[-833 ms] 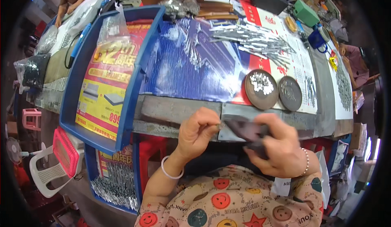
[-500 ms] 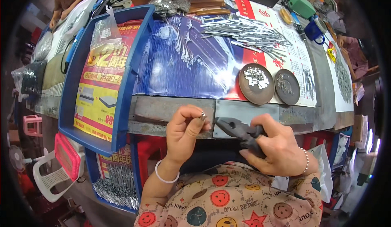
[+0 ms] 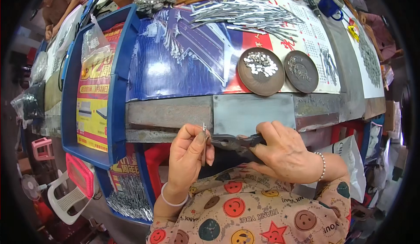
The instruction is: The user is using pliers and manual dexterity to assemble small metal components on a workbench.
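Pinched between thumb and fingers of my left hand (image 3: pixel 189 151) is a small shiny metal piece (image 3: pixel 204 127), its end sticking up past the fingertips. My right hand (image 3: pixel 282 150) is wrapped round the handles of dark pliers (image 3: pixel 232 142). The jaws point left and reach close to the left fingertips; whether they touch the metal piece I cannot tell. Both hands are just off the near edge of the workbench (image 3: pixel 170 115). Beyond them stand a brown dish (image 3: pixel 251 83) of small shiny round pieces and a second brown dish (image 3: pixel 306 84) with tiny metal bits.
A blue tray (image 3: pixel 117 113) lined with printed paper is at the left, above another tray of metal strips (image 3: pixel 131 202). A pile of metal strips (image 3: pixel 249 16) lies at the back. A blue mug (image 3: pixel 331 4) stands far right. Another person's arm (image 3: pixel 63 14) shows far left.
My right hand has turned the pliers so their jaws lie flatter and nearer my left hand. The left hand still pinches the small piece. The whole view has shifted.
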`<state>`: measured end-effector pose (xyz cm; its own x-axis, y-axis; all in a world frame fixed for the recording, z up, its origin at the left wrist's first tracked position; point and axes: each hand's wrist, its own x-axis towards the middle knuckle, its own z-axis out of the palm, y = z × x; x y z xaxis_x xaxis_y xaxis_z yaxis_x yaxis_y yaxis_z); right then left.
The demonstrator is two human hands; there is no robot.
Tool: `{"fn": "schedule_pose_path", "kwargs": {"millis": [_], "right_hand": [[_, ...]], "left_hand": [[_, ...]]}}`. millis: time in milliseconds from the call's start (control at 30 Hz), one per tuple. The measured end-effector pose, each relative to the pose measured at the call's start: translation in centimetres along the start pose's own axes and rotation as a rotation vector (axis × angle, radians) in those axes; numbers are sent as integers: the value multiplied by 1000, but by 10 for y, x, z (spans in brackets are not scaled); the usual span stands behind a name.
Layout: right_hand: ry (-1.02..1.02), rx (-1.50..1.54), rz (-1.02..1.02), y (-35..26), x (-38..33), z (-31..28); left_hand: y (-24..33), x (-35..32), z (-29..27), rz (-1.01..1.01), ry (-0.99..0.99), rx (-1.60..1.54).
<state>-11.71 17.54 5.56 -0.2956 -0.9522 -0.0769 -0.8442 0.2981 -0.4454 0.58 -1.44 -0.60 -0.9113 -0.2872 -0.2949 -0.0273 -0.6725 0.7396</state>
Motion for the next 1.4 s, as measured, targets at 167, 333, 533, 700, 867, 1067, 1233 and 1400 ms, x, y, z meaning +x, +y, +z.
{"fn": "schedule_pose_path", "kwargs": {"millis": [167,333,533,700,867,1067,1233,1400], "right_hand": [[-51,-33,3,2,-7,1],[-48,-79,15,4,-10,4],[70,-92,-36,7,-6,7],[79,-96,-37,7,-3,9],[35,-209,-43,5,-3,12],[-379,691,23,18,6,3],[-403,678,14,14,4,4],[-106,181,2,4,-3,16]], "left_hand": [[-1,-1,6,-7,-10,71],[-3,1,9,22,0,107],[-1,2,10,24,26,111],[0,4,9,20,29,101],[-3,1,7,45,22,137],[-4,0,6,149,51,226],[-6,-3,3,140,66,196],[-5,-4,4,84,73,141]]}}
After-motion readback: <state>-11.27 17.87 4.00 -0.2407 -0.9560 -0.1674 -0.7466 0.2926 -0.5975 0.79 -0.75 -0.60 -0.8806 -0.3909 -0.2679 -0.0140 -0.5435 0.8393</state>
